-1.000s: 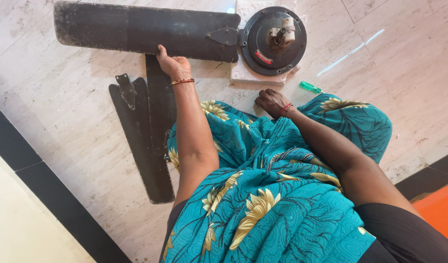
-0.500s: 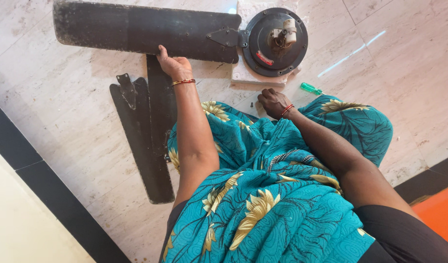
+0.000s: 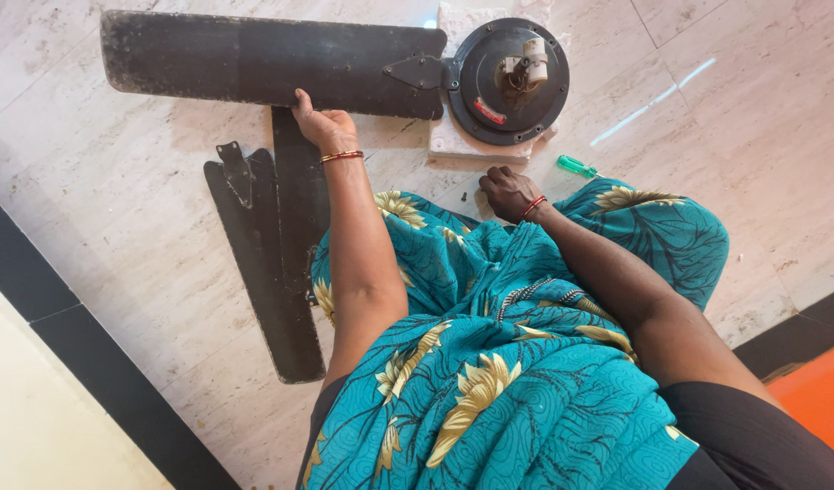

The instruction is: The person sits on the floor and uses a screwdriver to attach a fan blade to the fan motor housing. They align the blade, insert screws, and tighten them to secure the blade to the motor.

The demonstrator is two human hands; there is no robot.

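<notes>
Loose blades (image 3: 263,263) partly under arm/cloth; right hand (image 3: 509,192) contents hidden.

One small red label (image 3: 488,111), oblong and slanted, is seen on the dark round fan motor housing (image 3: 476,86); packages, signs and screens are not seen.

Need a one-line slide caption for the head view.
Left hand grips the edge of a fan blade attached to the motor; right hand rests on the floor near a green screwdriver.

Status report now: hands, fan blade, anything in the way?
Left hand grips blade edge. Right hand on floor beside small screw. Blade joined to motor. Nothing in the way.
</notes>
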